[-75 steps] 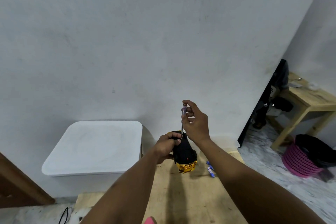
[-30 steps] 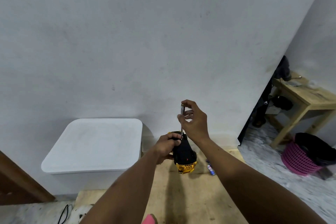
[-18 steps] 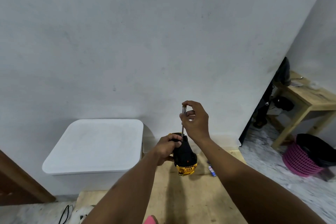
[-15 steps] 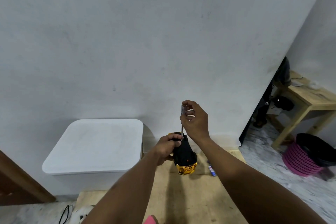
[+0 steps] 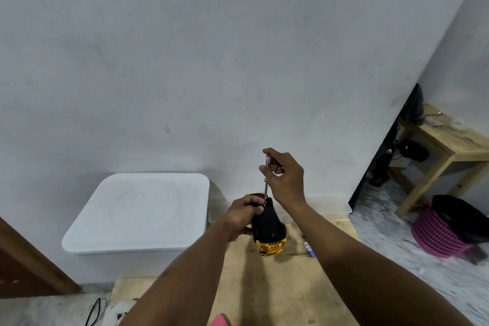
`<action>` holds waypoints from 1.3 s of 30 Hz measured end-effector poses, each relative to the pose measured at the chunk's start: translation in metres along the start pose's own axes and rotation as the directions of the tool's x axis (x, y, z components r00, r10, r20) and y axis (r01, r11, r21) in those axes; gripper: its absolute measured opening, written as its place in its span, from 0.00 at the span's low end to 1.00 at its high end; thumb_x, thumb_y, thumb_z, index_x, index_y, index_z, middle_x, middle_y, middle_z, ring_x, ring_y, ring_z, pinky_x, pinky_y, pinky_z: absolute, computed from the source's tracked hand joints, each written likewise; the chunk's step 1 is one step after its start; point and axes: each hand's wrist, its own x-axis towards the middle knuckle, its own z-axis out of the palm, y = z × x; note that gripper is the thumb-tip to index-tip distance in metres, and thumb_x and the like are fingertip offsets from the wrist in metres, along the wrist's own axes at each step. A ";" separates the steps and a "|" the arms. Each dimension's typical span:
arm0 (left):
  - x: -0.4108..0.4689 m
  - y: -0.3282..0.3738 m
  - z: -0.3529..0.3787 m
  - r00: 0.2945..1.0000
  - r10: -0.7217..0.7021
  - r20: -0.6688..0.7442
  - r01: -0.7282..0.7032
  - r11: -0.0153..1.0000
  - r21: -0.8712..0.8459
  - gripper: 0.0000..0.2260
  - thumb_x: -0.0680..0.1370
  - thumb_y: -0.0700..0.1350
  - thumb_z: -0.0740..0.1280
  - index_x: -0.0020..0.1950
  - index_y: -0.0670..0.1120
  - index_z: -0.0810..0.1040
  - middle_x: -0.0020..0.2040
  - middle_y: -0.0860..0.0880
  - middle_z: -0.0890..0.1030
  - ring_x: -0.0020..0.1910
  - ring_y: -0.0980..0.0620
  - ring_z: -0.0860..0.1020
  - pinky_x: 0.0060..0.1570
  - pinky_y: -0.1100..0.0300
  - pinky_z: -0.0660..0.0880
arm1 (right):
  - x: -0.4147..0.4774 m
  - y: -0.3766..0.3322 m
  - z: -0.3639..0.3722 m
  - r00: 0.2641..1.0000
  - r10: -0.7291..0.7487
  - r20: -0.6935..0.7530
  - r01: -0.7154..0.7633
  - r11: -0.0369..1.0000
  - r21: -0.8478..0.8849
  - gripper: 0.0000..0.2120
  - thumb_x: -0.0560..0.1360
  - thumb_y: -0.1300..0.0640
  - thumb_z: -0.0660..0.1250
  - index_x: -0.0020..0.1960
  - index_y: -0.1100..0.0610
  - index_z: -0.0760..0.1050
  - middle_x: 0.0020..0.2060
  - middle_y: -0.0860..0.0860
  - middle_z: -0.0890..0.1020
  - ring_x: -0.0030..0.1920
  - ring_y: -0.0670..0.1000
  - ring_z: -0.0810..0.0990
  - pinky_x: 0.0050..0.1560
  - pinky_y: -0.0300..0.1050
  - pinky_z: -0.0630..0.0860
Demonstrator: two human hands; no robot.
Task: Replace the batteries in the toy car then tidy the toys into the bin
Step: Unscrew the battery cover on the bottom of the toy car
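Observation:
A gold toy car (image 5: 270, 230) lies upside down over the wooden table (image 5: 264, 286), its black underside facing up. My left hand (image 5: 244, 216) grips the car's far end. My right hand (image 5: 284, 180) pinches the handle of a thin screwdriver (image 5: 266, 182), which stands upright with its tip on the car's underside beside my left fingers. A small battery (image 5: 309, 248) lies on the table right of the car, partly hidden by my right forearm. A white bin (image 5: 137, 214) with its lid shut stands to the left of the table.
A white wall rises just behind the table. At the right stand a wooden side table (image 5: 449, 151) and a pink basket (image 5: 442, 235) with a black liner on the marble floor. A black cable (image 5: 94, 311) lies at the lower left. Something pink (image 5: 219, 320) shows at the bottom edge.
My right fingers have shifted slightly on the screwdriver handle, which stays upright on the car. My left hand and the car have barely moved.

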 end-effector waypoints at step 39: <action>0.018 -0.091 -0.008 0.980 -0.190 -0.062 0.193 0.980 0.050 0.15 0.79 0.37 0.64 0.55 0.56 0.79 0.58 0.47 0.78 0.50 0.47 0.74 0.44 0.53 0.71 | -0.134 0.162 -0.021 0.641 0.719 0.268 -0.420 0.621 -0.661 0.23 0.71 0.64 0.73 0.65 0.61 0.74 0.59 0.58 0.81 0.57 0.56 0.80 0.49 0.39 0.73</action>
